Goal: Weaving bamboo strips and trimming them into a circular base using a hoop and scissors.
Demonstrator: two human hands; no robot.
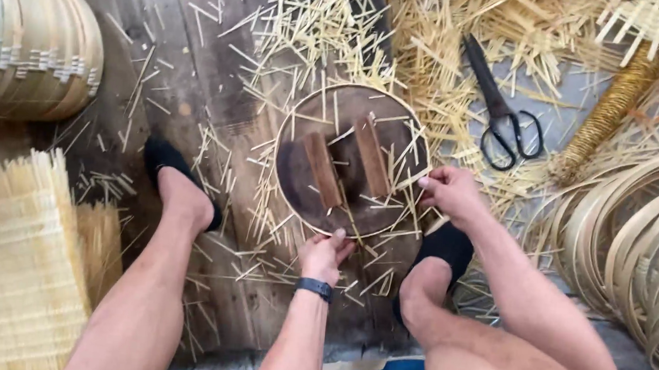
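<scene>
A thin bamboo hoop (291, 120) lies around a round dark wooden disc (299, 183) on the plank floor. Two upright wooden blocks (323, 169) stand on the disc. My left hand (325, 253), with a black wristband, pinches the hoop at its near edge. Over at the hoop's right edge, my right hand (449, 192) grips the rim. Short bamboo offcuts lie scattered on the disc and around it. My two feet in black slippers rest on either side of the disc.
Black scissors (505, 112) lie to the upper right among bamboo slivers. Coiled bamboo hoops (642, 245) are stacked at the right. A woven basket (23, 40) sits upper left, with woven mats (7, 263) at lower left. A wrapped bamboo bundle (613, 104) lies far right.
</scene>
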